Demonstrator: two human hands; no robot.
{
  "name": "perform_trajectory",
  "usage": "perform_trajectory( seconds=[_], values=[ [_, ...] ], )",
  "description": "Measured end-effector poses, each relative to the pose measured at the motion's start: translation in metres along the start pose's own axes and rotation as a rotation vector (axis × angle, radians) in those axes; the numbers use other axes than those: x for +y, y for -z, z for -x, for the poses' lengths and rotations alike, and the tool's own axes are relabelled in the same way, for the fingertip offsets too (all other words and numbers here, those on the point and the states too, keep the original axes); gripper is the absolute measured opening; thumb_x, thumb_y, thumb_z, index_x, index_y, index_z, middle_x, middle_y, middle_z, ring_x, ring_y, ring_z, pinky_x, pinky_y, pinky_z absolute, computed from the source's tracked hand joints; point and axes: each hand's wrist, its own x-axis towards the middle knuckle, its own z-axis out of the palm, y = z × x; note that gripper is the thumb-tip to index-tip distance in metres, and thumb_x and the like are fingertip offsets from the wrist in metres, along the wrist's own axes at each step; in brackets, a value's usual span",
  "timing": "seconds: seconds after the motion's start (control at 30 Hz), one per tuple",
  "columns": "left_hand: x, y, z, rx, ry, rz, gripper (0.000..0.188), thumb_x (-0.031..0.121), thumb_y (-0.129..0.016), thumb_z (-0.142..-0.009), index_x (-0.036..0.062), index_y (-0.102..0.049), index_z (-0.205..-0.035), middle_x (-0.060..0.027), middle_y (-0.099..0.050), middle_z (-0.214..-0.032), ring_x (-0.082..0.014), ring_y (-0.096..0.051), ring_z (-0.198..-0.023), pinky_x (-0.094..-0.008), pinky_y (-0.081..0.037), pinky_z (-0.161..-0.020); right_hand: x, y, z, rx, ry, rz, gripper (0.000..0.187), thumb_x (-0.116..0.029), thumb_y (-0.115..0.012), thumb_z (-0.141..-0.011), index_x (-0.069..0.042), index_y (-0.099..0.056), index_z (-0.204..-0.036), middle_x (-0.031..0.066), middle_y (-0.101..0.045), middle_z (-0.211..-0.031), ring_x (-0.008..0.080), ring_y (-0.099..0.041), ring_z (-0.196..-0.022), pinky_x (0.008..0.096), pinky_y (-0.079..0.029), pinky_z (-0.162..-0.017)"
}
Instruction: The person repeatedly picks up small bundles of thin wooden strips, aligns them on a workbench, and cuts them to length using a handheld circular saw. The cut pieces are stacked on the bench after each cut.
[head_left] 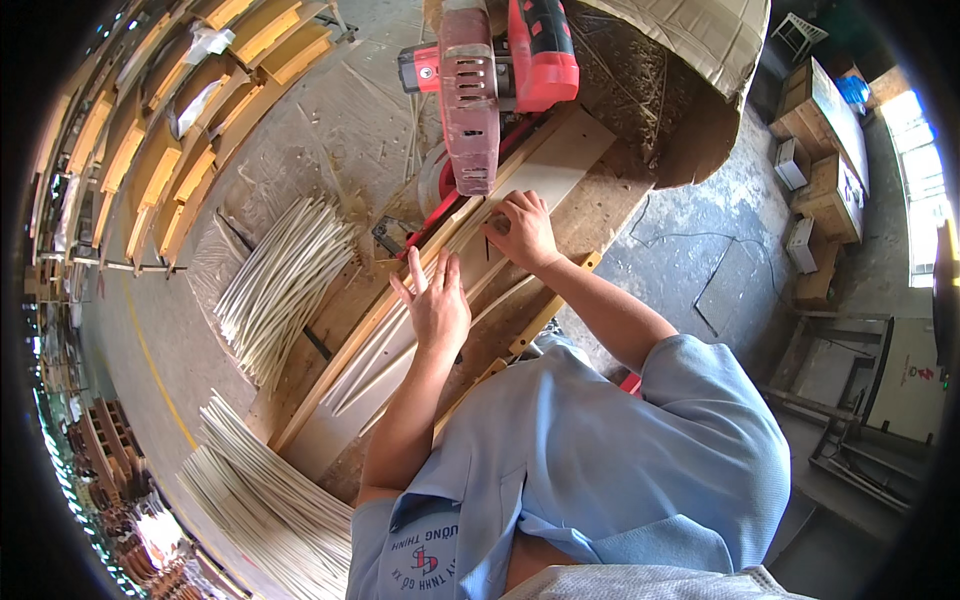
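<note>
A red miter saw (468, 120) stands at the far end of a wooden bench, its blade guard just beyond my hands. Several thin pale rods (372, 372) lie lengthwise on a light board, beside a long wooden fence strip (340, 366). My left hand (438, 305) rests over these rods with its fingers stretched and spread. Closer to the saw, my right hand (527, 232) has its fingers curled together at the rods' far part. What they pinch is hidden; a small dark thin piece shows beside the fingertips.
Left of the bench lies a bundle of pale rods (285, 285), with a larger bundle (265, 500) nearer me. A big cardboard box (705, 130) stands right of the saw. Racks of curved wooden parts (150, 160) fill the far left. Wooden crates (830, 190) stand at the right.
</note>
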Motion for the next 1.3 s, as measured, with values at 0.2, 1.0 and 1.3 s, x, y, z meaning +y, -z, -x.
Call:
perform_trajectory(
  seconds=[0.2,1.0,1.3],
  values=[
    [0.000,0.002,0.000,-0.032,0.010,0.025,0.047,0.015,-0.062,-0.098,0.0063,-0.059,-0.144,-0.0053,-0.052,-0.160,-0.0435,-0.018,-0.160,-0.0800,-0.009,-0.119,-0.002,0.001,0.000,-0.019,0.001,0.005,0.032,-0.030,-0.085,-0.078,-0.008,-0.075,-0.099,0.0050,-0.066,-0.100,0.0308,-0.058,-0.103,0.0434,-0.047,-0.096],
    [0.004,0.005,-0.002,-0.026,0.035,0.009,0.044,0.024,-0.061,-0.102,0.0061,-0.063,-0.142,-0.0025,-0.055,-0.158,-0.0459,-0.023,-0.157,-0.0798,-0.014,-0.118,0.053,0.068,-0.002,-0.451,0.628,-0.047,0.013,-0.021,-0.078,-0.083,-0.015,-0.071,-0.092,0.0014,-0.063,-0.103,0.0261,-0.060,-0.102,0.0425,-0.050,-0.087],
    [0.008,0.010,-0.004,-0.090,0.060,0.006,0.044,0.027,-0.060,-0.104,0.0088,-0.063,-0.144,-0.0040,-0.055,-0.158,-0.0440,-0.022,-0.158,-0.0778,-0.013,-0.120,0.045,0.065,-0.007,-0.491,0.741,0.007,0.011,-0.022,-0.070,-0.089,-0.012,-0.066,-0.091,0.0040,-0.061,-0.103,0.0250,-0.059,-0.102,0.0397,-0.050,-0.089]
  ],
)
